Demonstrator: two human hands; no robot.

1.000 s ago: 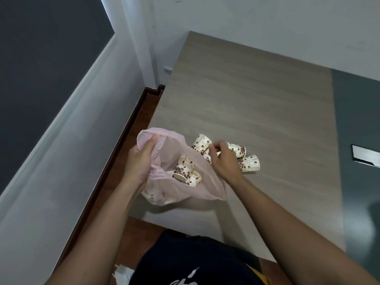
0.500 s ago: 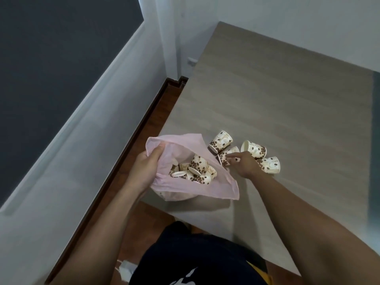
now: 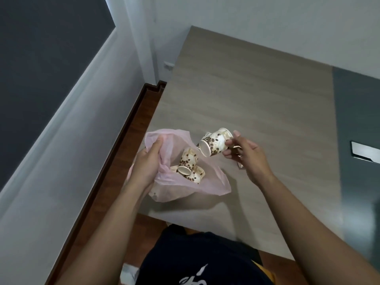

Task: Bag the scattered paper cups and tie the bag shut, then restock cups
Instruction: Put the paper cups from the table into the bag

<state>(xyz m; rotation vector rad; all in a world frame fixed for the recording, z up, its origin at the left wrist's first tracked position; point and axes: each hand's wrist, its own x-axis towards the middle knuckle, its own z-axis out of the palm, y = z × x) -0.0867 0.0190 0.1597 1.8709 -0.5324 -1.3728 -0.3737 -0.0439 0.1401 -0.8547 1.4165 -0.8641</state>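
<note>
One bean-printed paper cup [image 3: 216,142] was pinched by the right hand [image 3: 248,157] above the pink plastic bag [image 3: 213,184] gripped by the left hand [image 3: 144,165]; mid-bagging, release inside was judged due.

Black top [image 3: 195,254], white printed marking [image 3: 193,279] on its front, yellow-orange edge [image 3: 265,272] at right, bare forearms [image 3: 115,212].

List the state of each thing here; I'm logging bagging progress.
pink bag: mouth open, untied.
cups in bag: lying tumbled inside.
held cup: tilted, above the bag mouth.
left grip: holds the bag's rim.
right grip: pinches the held cup.
</note>
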